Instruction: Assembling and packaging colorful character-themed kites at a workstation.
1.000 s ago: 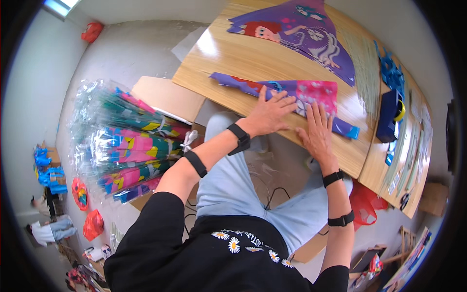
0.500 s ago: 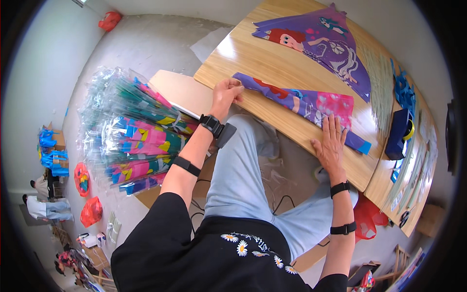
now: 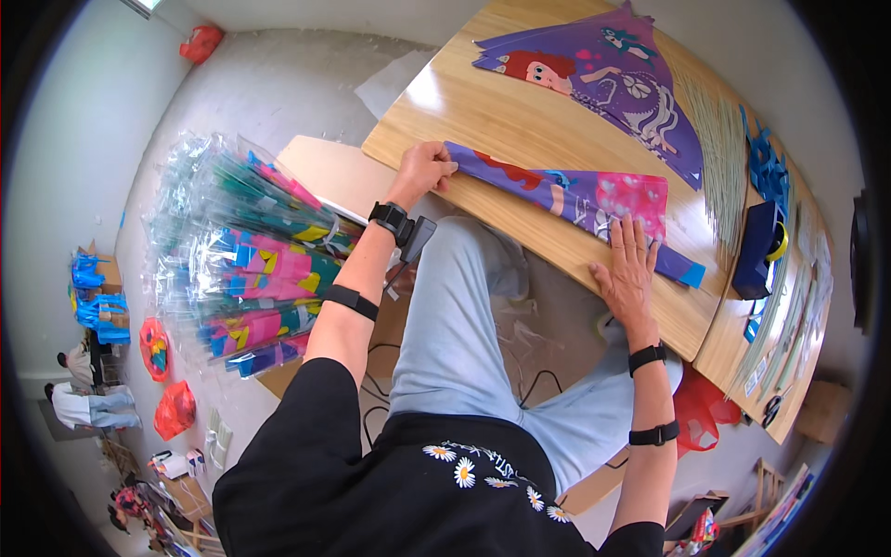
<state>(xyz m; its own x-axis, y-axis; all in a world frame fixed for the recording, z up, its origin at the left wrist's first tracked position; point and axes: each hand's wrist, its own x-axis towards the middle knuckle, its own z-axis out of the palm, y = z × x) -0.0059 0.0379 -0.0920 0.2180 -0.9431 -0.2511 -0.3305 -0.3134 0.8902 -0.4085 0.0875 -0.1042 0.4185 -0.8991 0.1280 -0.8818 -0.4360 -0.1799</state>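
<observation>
A purple and pink printed kite [image 3: 566, 200], folded into a long narrow wedge, lies along the near edge of the wooden table [image 3: 427, 139]. At its left tip my left hand [image 3: 426, 174] is closed, thumb and fingers pinching the end. My right hand [image 3: 628, 274] lies flat over the wider right part, its stretched fingers pressing on the fabric. A blue end piece sticks out beyond that hand. Farther back on the table rests a stack of purple triangular kites [image 3: 603, 88] with a red-haired cartoon figure.
Thin pale rods [image 3: 719, 139], blue straps [image 3: 768, 167], a dark blue tape dispenser [image 3: 759, 251] and scissors [image 3: 771, 410] occupy the table's right side. Many bagged, folded kites [image 3: 269, 269] are piled at my left. Red bags [image 3: 174, 410] sit on the floor; people [image 3: 88, 404] are farther off.
The view has shifted slightly. My left hand still pinches the kite's tip, and my right hand stays flat on the fabric. The folded kite looks a little flatter and straighter.
</observation>
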